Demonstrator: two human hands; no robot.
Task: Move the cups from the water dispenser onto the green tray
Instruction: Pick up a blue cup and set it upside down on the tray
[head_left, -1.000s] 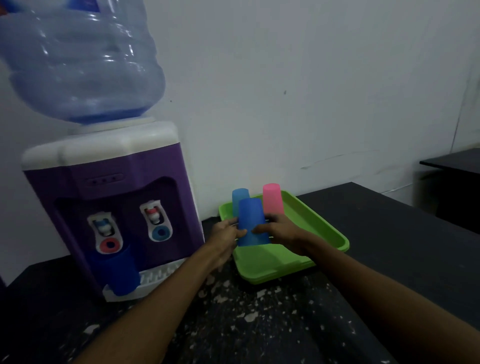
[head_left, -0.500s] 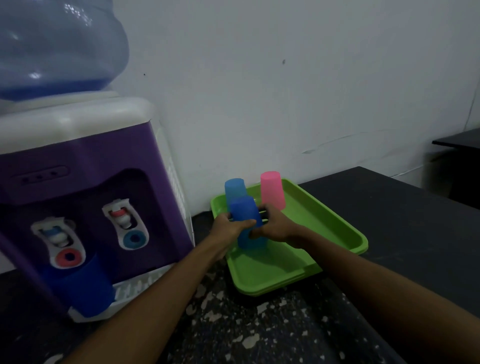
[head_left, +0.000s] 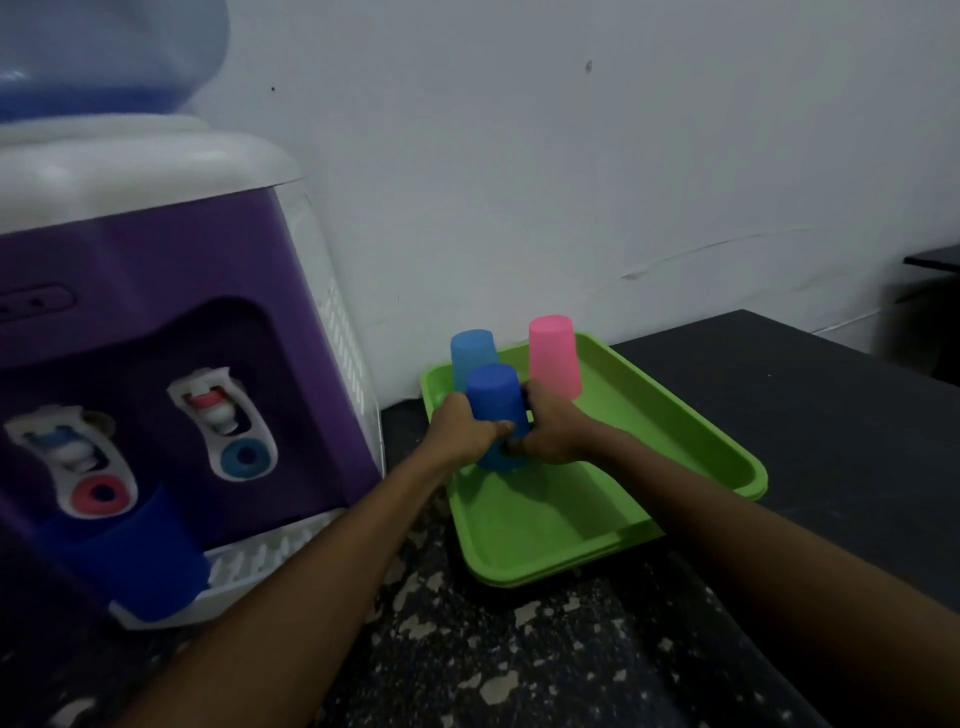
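While both hands steady it, my left hand and right hand grip the inverted dark blue cup on the green tray, mouth-down like its neighbours; another blue cup waits at the water dispenser.

four cups, one green tray, one water dispenser, two hands
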